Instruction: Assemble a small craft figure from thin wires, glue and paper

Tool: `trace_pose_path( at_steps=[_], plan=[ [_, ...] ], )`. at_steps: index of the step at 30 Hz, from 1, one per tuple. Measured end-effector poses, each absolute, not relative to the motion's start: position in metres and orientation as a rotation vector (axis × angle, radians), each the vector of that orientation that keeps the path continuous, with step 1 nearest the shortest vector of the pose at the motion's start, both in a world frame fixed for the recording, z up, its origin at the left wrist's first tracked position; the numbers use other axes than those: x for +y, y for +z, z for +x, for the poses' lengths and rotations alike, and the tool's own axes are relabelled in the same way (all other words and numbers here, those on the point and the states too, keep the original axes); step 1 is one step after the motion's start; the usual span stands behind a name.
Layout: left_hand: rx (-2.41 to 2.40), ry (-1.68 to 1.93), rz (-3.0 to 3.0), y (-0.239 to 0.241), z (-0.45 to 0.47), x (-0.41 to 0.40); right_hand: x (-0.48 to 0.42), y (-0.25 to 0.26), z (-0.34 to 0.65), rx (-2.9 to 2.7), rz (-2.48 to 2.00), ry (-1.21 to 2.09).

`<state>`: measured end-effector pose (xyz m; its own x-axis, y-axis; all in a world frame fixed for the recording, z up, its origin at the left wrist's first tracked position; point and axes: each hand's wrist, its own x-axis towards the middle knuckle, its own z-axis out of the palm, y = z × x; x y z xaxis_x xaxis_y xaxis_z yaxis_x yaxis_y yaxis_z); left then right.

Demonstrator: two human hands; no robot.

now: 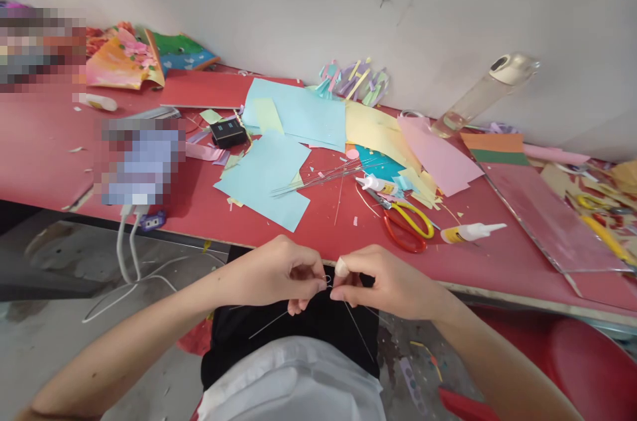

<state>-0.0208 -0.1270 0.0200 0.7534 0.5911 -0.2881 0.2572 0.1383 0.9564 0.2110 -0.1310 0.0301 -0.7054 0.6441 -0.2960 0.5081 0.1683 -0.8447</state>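
Above my lap, just off the table's front edge, my left hand (301,278) and my right hand (365,280) face each other with fingertips close together. Both pinch a thin metal wire (328,279) that makes a small loop between them. Straight wire ends stick out below the two hands. A pale bandage wraps one finger of my right hand. On the table ahead lies a bunch of similar thin wires (323,178), partly over a light blue paper sheet (269,172). Scissors (408,225) with one red and one yellow handle lie nearest my right hand.
Two glue bottles (472,232) (378,184) lie by the scissors. A clear water bottle (478,99) leans at the wall. Yellow paper (381,132), pink paper (438,155) and a black box (227,133) cover the red table (328,235). White cables (124,255) hang at the left.
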Motion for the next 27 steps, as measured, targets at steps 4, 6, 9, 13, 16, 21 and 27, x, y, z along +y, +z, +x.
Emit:
trace_pose_path(
  at_steps=[4,6,9,13,16,21,27],
  plan=[
    [0.762,0.240,1.420,0.016,-0.021,-0.126,-0.136,0.034,0.205,-2.596,-1.164,1.059],
    [0.743,0.214,1.384,0.012,-0.020,-0.126,-0.137,0.036,0.204,-2.663,-1.157,1.001],
    [0.684,0.204,1.329,0.008,-0.019,-0.125,-0.137,0.034,0.203,-2.551,-1.190,1.299],
    [0.691,0.209,1.371,0.005,-0.024,-0.122,-0.137,0.027,0.204,-2.245,-1.303,1.584],
    [0.674,0.191,1.488,0.005,-0.033,-0.118,-0.139,0.023,0.204,-2.119,-1.346,1.666],
    [0.663,0.156,1.661,0.013,-0.040,-0.115,-0.143,0.023,0.206,-2.048,-1.354,1.731],
    [0.683,0.069,1.749,0.025,-0.035,-0.113,-0.143,0.023,0.210,-2.121,-1.258,1.728]
  ],
)
